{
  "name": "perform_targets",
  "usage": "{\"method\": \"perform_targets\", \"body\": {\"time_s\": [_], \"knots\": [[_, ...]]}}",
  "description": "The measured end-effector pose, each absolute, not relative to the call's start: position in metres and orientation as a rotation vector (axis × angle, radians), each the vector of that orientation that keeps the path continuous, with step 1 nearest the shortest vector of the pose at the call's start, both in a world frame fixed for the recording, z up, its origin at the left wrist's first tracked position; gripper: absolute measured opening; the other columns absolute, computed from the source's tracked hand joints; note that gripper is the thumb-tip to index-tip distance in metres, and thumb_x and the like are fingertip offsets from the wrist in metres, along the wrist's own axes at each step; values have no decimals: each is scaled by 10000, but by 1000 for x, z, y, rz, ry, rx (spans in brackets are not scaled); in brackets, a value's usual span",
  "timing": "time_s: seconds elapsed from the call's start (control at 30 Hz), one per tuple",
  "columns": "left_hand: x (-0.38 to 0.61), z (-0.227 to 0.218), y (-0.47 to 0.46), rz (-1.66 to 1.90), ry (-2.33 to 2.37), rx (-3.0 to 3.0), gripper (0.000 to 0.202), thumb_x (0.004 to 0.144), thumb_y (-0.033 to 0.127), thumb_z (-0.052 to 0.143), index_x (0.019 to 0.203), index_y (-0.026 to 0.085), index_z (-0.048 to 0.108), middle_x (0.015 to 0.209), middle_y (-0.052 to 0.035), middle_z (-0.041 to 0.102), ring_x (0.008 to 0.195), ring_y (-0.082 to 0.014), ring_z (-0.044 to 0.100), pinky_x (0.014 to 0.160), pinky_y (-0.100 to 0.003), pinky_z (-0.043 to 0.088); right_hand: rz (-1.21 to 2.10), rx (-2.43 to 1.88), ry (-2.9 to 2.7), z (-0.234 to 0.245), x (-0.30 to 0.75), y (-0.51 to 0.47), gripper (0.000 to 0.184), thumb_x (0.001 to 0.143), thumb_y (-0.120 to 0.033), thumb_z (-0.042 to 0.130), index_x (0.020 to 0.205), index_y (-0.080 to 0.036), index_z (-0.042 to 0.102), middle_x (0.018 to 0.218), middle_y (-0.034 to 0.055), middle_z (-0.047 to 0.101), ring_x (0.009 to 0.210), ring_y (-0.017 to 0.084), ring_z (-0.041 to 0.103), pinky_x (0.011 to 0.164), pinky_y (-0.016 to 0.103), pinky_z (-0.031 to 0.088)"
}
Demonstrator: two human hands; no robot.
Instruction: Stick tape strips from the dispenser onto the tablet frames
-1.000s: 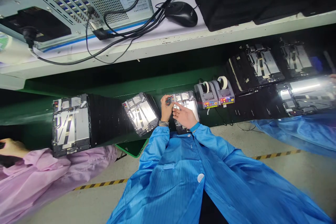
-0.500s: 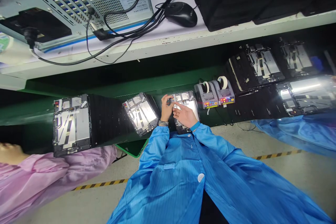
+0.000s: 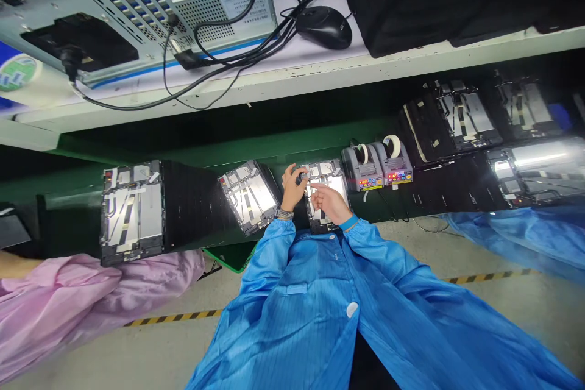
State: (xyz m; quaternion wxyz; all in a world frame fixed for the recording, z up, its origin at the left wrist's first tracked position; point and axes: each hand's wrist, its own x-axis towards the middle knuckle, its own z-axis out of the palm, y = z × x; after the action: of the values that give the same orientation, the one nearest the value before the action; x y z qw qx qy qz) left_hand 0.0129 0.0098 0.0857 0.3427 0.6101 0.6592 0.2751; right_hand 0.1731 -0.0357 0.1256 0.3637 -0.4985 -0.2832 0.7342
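An opened tablet chassis [image 3: 329, 184] with a silver inner plate lies on the dark green bench straight in front of me. My left hand [image 3: 292, 186] pinches a small dark part at the chassis's upper left corner. My right hand [image 3: 333, 204] rests over the lower middle of the chassis, fingers loosely apart, index finger pointing toward the left hand. Both arms wear blue smock sleeves.
A second opened tablet [image 3: 249, 195] lies tilted just left, a third [image 3: 132, 210] further left. Two tape dispensers [image 3: 377, 164] stand right of my hands. More tablets [image 3: 461, 113] sit at the right. A pink-sleeved person [image 3: 91, 292] is at left, a blue-sleeved one [image 3: 525, 237] at right. Above is a shelf with a computer case [image 3: 137, 6] and a mouse [image 3: 324, 26].
My view has shifted slightly; my hands stay on the same chassis. The pink-sleeved person's hand at the far left has drawn back out of sight.
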Motion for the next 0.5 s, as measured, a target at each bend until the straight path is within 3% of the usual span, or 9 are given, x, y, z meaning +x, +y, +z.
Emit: {"method": "perform_targets", "body": {"time_s": [0.13,0.23,0.37,0.5], "knots": [[12,86,10,700,1703,1553,252,925,260,641,1151,335,722,1535,-33,458,1416,-302,435,1180,-499,356,1095,-1606,-1910,129,179,-18,499,966,-230,460,1446,-226,594,1008,96,683,897,253,609,880,389,455],[11,86,11,691,1715,1518,229,927,274,653,1135,336,726,1536,-29,462,1409,-297,442,1181,-499,355,710,-1609,-2490,128,185,-1,579,941,-138,462,1507,-208,562,1131,159,678,1006,298,614,928,412,411],[12,86,12,686,1699,1505,202,931,293,664,1114,349,731,1531,-17,470,1406,-292,445,1187,-506,345,601,-1568,-2725,125,193,8,626,937,-144,501,1560,-197,503,1152,166,674,1018,297,612,911,389,403],[18,86,14,759,1743,1529,149,933,324,673,1068,316,735,1477,-46,506,1396,-293,457,1189,-506,345,701,-1563,-2482,128,207,1,474,985,-167,423,1389,-197,669,1055,134,661,1003,279,596,933,384,426]]}}
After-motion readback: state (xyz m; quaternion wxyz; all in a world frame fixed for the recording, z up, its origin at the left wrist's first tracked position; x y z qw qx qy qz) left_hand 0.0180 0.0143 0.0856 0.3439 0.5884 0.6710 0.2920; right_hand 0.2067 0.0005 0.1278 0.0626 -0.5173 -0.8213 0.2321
